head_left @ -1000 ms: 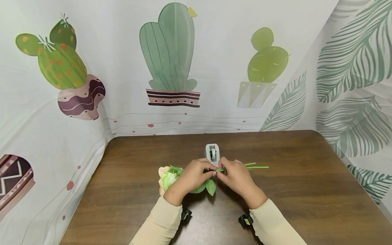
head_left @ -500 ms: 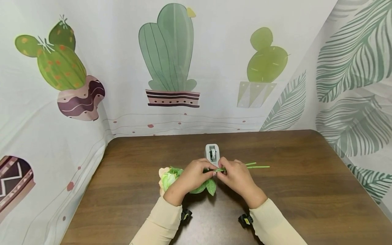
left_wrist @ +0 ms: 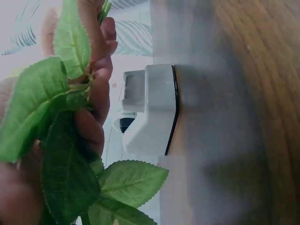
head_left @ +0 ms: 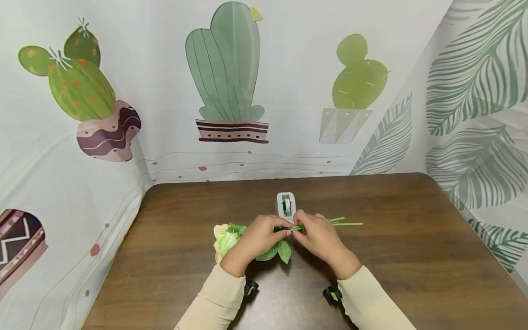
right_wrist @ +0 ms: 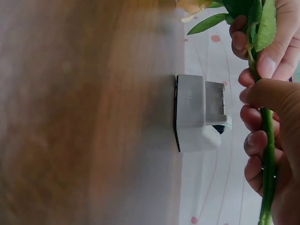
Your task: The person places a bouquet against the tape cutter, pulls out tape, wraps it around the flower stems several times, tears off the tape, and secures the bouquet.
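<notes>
A bunch of artificial flowers (head_left: 227,242) with pale cream-green blooms lies across both hands, its green stems (head_left: 348,224) pointing right. My left hand (head_left: 259,236) grips the stems just below the leaves (left_wrist: 70,164). Right beside it, my right hand (head_left: 319,238) pinches the same stems between thumb and forefinger, its other fingers curled along them in the right wrist view. Just beyond the fingertips stands a white tape dispenser (head_left: 286,205), with its serrated cutter showing in the right wrist view. The left forearm partly covers the blooms.
The brown wooden table (head_left: 412,256) extends around the hands. Behind it hangs a white cloth (head_left: 297,91) printed with cacti and leaves. Black wrist cameras (head_left: 332,295) sit under the cuffs, close over the table.
Both hands keep the same hold on the stems, almost still. The head view has shifted very slightly.
</notes>
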The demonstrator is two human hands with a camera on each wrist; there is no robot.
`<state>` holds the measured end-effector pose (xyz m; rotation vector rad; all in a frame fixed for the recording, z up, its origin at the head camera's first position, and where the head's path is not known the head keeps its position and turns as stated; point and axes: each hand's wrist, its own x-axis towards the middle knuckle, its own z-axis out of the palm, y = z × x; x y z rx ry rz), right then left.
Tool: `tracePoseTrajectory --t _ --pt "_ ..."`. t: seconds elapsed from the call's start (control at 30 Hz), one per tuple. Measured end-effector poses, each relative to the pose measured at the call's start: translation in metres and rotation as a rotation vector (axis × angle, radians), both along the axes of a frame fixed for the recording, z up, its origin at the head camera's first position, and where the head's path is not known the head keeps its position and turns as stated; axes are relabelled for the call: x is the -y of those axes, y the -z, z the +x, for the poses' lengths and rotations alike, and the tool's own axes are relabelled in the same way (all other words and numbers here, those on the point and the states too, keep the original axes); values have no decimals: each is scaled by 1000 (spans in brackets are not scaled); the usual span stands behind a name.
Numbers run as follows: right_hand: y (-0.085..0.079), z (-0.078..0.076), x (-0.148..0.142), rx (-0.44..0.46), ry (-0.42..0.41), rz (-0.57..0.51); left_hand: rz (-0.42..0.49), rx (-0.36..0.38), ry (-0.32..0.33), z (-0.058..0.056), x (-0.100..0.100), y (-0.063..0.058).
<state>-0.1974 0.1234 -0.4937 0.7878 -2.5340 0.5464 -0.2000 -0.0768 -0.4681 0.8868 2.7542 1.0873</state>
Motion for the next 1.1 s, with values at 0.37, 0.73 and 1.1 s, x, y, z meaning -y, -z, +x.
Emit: tracePoseTrajectory --t 0.37,0.73,1.1 --pt "-14 5 -6 315 -49 -58 -32 -53 -6 1 0 2" --pt "-17 3 -11 414 -88 -122 -83 -102 -11 1 -2 -1" --pt "-18 4 -11 416 -84 -130 -117 -144 -52 1 -5 0"
